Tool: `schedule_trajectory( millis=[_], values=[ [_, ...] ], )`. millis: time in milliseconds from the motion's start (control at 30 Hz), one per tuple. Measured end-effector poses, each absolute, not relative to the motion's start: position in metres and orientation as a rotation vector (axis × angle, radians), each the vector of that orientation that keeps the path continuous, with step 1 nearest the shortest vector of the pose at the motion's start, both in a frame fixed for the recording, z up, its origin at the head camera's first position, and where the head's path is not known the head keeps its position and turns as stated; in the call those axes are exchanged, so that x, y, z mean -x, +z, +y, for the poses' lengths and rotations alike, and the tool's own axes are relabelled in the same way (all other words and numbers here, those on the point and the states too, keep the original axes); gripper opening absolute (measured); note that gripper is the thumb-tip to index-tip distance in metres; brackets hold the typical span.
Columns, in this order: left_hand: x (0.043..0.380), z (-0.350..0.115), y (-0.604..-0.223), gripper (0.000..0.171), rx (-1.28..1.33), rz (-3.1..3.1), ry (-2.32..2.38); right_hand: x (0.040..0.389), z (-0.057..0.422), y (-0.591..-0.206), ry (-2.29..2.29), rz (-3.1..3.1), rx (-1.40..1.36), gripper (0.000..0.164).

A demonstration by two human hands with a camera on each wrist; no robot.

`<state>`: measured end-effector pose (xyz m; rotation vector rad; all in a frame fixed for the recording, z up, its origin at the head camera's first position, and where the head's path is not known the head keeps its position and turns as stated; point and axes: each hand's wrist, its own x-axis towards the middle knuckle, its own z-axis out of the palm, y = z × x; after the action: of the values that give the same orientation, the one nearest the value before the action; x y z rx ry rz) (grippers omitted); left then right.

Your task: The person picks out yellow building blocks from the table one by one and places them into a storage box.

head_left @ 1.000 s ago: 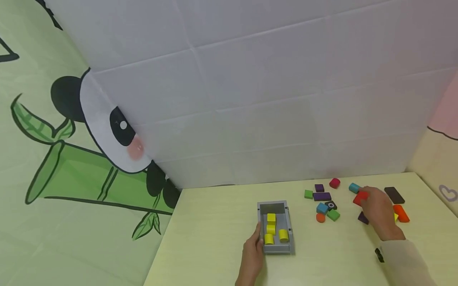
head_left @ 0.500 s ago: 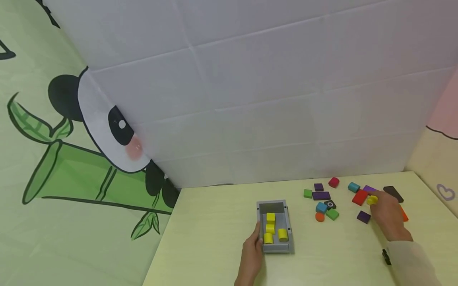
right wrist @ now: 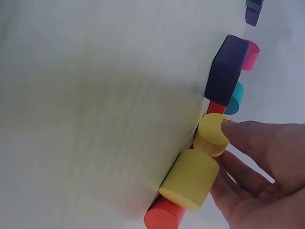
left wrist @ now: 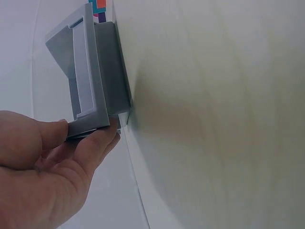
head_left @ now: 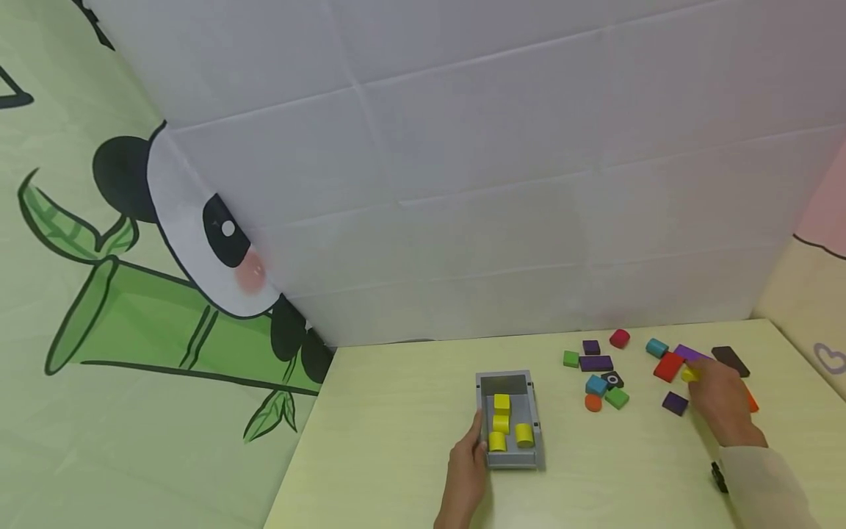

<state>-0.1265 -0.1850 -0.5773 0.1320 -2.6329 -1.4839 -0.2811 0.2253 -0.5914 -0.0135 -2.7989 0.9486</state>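
My left hand grips the left side of a grey open box. In the left wrist view, the thumb lies on the rim and the fingers curl beneath it. Several yellow blocks lie inside the box. Among loose blocks at the right, my right hand pinches a yellow cylinder between thumb and fingers. A second yellow cylinder sits right beside it in the right wrist view; the hand hides it in the head view. A dark purple block lies left of this hand.
Around the right hand lie a red block, a blue cylinder, a purple block, a dark slab and a partly hidden orange piece. More coloured blocks are scattered between box and hand. A white cloth wall stands behind the table.
My right hand has moved from beside the red block slightly right and down to the yellow cylinder, uncovering the purple block. My left hand and the box have stayed in place.
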Motion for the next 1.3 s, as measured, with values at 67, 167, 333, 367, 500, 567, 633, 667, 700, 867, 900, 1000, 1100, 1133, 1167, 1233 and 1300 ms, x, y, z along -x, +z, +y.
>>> schedule_trajectory(
  millis=[67,167,333,367,500,567,633,667,700,867,900,1000,1100,1133,1167,1233,1300],
  values=[
    [0.126,-0.185,-0.577,0.057,-0.129,-2.632,-1.490,0.281,0.226,-0.592,0.954,-2.793,-0.003,0.036],
    [0.126,-0.185,-0.576,0.057,-0.125,-2.631,-1.495,0.281,0.227,-0.590,0.968,-2.800,-0.009,0.034],
    [0.125,-0.185,-0.576,0.057,-0.128,-2.634,-1.502,0.280,0.226,-0.587,1.007,-2.837,0.022,0.030],
    [0.125,-0.185,-0.576,0.057,-0.125,-2.634,-1.501,0.280,0.225,-0.587,1.013,-2.843,0.032,0.030],
    [0.125,-0.185,-0.579,0.057,-0.130,-2.642,-1.489,0.277,0.225,-0.585,1.031,-2.856,0.041,0.029],
    [0.124,-0.185,-0.580,0.057,-0.125,-2.642,-1.483,0.276,0.226,-0.585,1.024,-2.850,0.033,0.028],
    [0.124,-0.185,-0.579,0.057,-0.122,-2.642,-1.482,0.276,0.227,-0.585,1.009,-2.837,0.017,0.027],
    [0.124,-0.185,-0.579,0.057,-0.120,-2.641,-1.482,0.276,0.228,-0.585,0.999,-2.832,0.010,0.027],
    [0.124,-0.185,-0.579,0.057,-0.118,-2.639,-1.484,0.277,0.228,-0.585,0.990,-2.826,0.005,0.027],
    [0.124,-0.185,-0.577,0.057,-0.120,-2.636,-1.489,0.278,0.228,-0.580,0.990,-2.829,0.018,0.027],
    [0.124,-0.185,-0.577,0.057,-0.122,-2.635,-1.490,0.279,0.227,-0.579,0.993,-2.831,0.023,0.027],
    [0.124,-0.185,-0.575,0.057,-0.127,-2.632,-1.500,0.279,0.226,-0.575,0.992,-2.829,0.029,0.026],
    [0.125,-0.186,-0.575,0.057,-0.126,-2.633,-1.503,0.279,0.224,-0.569,0.971,-2.808,0.029,0.026],
    [0.125,-0.186,-0.575,0.057,-0.124,-2.635,-1.497,0.279,0.223,-0.568,0.970,-2.803,0.027,0.026],
    [0.125,-0.186,-0.575,0.057,-0.123,-2.637,-1.490,0.279,0.223,-0.567,0.974,-2.797,0.027,0.026],
    [0.125,-0.186,-0.575,0.057,-0.125,-2.637,-1.488,0.279,0.221,-0.565,0.976,-2.788,0.017,0.026],
    [0.125,-0.186,-0.576,0.058,-0.131,-2.637,-1.484,0.278,0.220,-0.563,0.982,-2.778,0.006,0.027]
  ],
)
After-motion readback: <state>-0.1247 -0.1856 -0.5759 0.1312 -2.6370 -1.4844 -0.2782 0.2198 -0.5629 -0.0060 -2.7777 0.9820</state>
